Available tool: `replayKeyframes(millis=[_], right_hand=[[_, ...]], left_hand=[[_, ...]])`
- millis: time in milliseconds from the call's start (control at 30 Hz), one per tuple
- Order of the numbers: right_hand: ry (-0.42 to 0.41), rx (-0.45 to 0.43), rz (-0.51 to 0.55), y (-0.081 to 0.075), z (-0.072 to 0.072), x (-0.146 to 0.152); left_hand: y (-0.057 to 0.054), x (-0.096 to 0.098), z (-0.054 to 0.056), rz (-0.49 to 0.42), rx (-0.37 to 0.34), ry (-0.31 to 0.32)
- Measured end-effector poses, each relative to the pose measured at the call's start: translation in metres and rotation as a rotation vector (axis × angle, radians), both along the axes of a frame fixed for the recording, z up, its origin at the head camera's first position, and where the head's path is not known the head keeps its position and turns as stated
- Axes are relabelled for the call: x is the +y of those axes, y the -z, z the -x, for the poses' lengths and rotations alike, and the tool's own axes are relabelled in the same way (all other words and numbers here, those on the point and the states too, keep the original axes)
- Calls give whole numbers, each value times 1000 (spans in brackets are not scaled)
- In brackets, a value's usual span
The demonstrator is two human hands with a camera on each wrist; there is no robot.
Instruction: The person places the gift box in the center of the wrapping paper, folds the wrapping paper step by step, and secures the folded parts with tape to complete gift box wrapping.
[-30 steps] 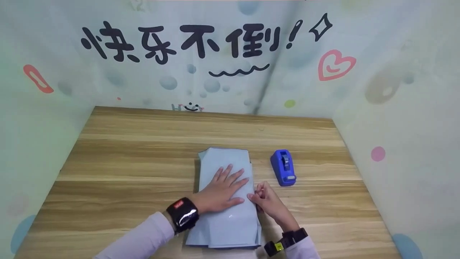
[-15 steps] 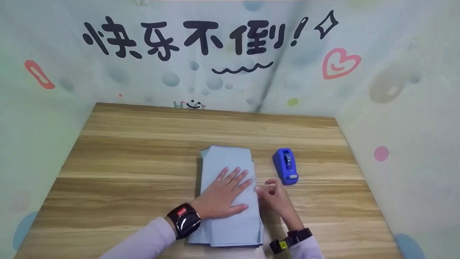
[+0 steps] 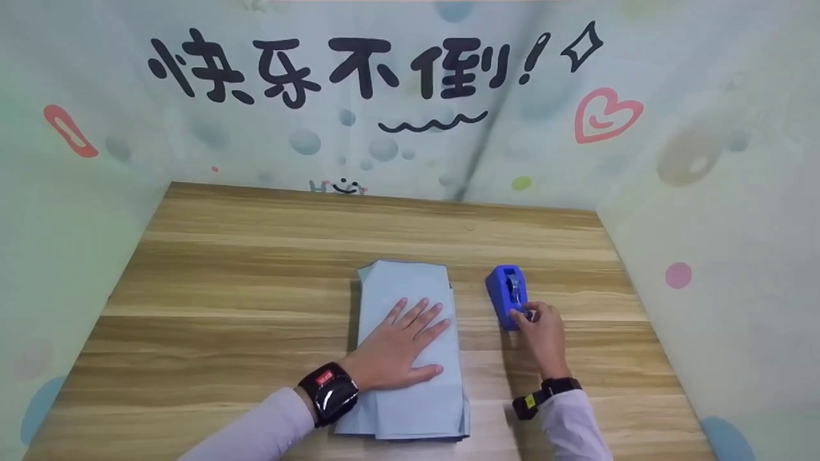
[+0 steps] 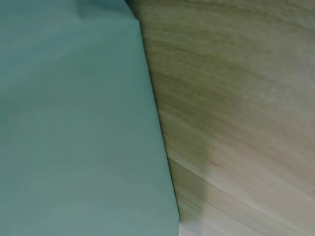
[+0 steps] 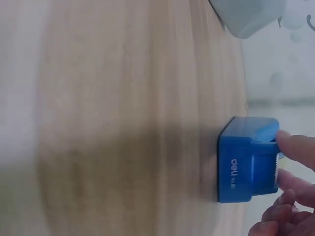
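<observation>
A flat parcel wrapped in pale blue paper [image 3: 419,406] lies lengthwise on the table, its folded flaps showing at the near corners. Spread across its top is my left hand [image 3: 397,349], fingers straight. The left wrist view shows only the paper's smooth surface and one edge. To the right stands a blue tape dispenser [image 3: 500,294] with a roll of clear tape [image 3: 512,280]. My right hand [image 3: 544,333] is at its near end, thumb and forefinger pinching at the tape by the toothed cutter [image 5: 276,169]. The fingers hide the tape's end.
The wood-grain table [image 3: 256,243] is enclosed by printed fabric walls [image 3: 256,147] at the back and both sides. A strip of table separates the parcel from the dispenser. Both wrists wear black bands.
My right hand has left the parcel's right edge and moved right and away to the tape dispenser. The left hand stays flat on the parcel.
</observation>
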State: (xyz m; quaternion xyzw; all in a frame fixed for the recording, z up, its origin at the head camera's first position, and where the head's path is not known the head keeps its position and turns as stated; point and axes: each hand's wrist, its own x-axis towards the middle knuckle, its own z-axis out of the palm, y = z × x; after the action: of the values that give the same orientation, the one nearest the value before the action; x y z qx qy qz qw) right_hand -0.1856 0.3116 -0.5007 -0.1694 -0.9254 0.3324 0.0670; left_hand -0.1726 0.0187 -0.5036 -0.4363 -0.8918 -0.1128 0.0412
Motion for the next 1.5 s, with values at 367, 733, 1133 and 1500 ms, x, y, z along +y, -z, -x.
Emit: replayKeyframes(millis=[367,733,1133,1500], right_hand=[[-3,156,-1,-5,9,-12],[67,-40,300,-32,13,2],[225,-56,856,-13,-7,0],[321,257,1293,12,-20,-11]], left_hand=[[-1,2,0,-13,-6,-2],[3,1,2,-21,0,-14],[3,-1,1,-27,-6,-16],[1,-1,0,-28,-5,-11]])
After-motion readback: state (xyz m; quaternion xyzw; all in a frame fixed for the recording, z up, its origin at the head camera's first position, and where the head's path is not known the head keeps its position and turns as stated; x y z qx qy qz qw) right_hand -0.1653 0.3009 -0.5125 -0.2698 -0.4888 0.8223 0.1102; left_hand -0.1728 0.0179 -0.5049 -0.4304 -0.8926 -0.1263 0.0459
